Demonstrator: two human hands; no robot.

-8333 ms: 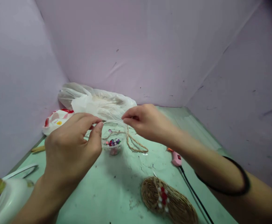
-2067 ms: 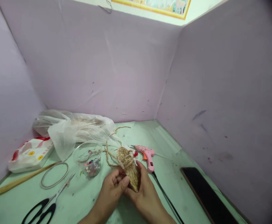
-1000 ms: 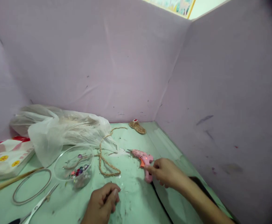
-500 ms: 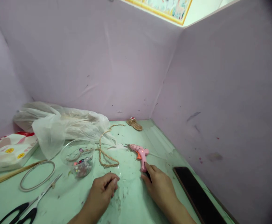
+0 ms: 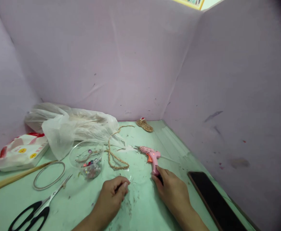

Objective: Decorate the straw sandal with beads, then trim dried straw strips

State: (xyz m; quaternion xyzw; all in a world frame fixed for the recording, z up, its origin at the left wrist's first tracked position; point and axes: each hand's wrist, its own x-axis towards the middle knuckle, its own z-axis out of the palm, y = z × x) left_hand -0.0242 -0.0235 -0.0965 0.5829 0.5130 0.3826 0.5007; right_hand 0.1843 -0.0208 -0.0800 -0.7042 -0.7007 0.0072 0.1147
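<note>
A pink hot glue gun (image 5: 152, 154) with an orange trigger lies on the green tabletop, its metal nozzle pointing to the far left. My right hand (image 5: 172, 189) is closed around the bottom of its handle, where a short black part shows between thumb and fingers. To the left, my left hand (image 5: 113, 195) rests with curled fingers, thumb pressed to the index finger. Whatever it may hold is hidden. Just beyond it lies a braided straw cord (image 5: 117, 166), bent into a loop. A clear plastic bowl (image 5: 87, 160) of beads stands left of the cord.
Black-handled scissors (image 5: 42, 205), a ring-shaped hoop (image 5: 50, 175) and a straw bundle (image 5: 17, 178) lie left. Behind are a white packet (image 5: 21, 152) and a plastic bag (image 5: 80, 126). A small woven sandal (image 5: 144, 125) sits far back; a dark phone (image 5: 215, 199) lies right.
My view has turned slightly left and down, so everything sits farther right and a little higher. Both hands keep their poses, and the glue gun stays put on the table.
</note>
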